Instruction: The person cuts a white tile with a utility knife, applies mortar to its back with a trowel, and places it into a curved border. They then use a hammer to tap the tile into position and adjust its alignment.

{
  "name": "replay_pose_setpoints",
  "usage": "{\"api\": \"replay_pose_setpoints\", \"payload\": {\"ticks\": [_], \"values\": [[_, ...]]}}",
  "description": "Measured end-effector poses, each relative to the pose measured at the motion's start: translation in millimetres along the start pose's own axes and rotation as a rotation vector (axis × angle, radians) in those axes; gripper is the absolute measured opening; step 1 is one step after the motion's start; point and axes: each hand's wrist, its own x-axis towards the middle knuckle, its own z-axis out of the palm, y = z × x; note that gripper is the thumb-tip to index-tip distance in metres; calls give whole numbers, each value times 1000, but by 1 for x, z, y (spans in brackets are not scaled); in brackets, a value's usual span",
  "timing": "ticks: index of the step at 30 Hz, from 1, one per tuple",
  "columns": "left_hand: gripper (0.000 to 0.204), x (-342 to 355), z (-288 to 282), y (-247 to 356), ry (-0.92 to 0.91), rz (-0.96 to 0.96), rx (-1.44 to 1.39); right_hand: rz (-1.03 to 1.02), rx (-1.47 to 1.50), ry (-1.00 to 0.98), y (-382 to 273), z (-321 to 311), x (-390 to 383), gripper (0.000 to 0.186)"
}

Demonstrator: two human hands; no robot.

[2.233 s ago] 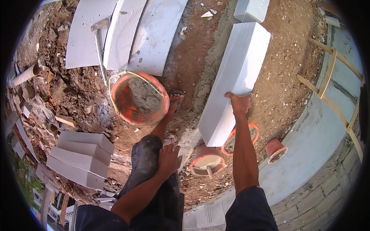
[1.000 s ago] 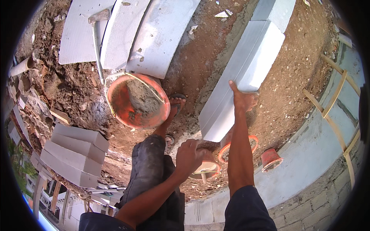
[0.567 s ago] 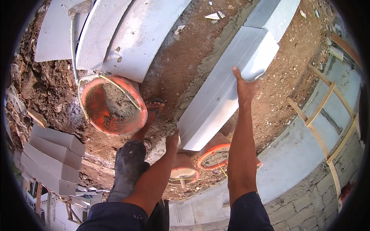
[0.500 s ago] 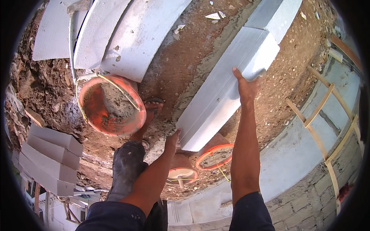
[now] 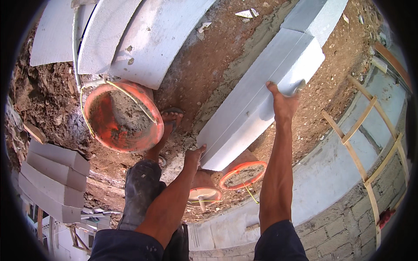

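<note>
A long, light grey concrete block (image 5: 257, 95) lies slantwise in front of me, its far end up against another grey block (image 5: 305, 15). My right hand (image 5: 285, 104) grips its right side, thumb on the upper face and fingers spread down the side, partly hidden. At the near end, my left hand (image 5: 193, 157) holds the block's lower corner with the thumb against it; its other fingers are mostly out of sight. A strip of grey mortar (image 5: 235, 71) runs along the block's left side.
An orange bucket (image 5: 89, 104) with mortar inside stands left of my foot. Two smaller orange buckets (image 5: 223, 185) (image 5: 191, 191) sit below the block's near end. Grey slabs (image 5: 161, 39) lie far left, stacked blocks (image 5: 56, 174) near left. A wooden frame (image 5: 359, 161) leans at right.
The view has shifted slightly. Both hands stay on the block, which shows little movement against the neighbouring block.
</note>
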Motion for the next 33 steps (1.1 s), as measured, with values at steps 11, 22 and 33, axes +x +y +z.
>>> {"api": "replay_pose_setpoints", "payload": {"ticks": [11, 22, 33], "values": [[55, 35, 7, -30, 197, 206, -85, -16, -3, 89, -13, 12, 9, 92], [64, 32, 9, -31, 131, 234, -158, 13, 138, -78, -12, 7, 4, 123], [66, 21, 3, -20, 164, 191, 42, 163, -279, 68, -16, 14, 3, 149]]}}
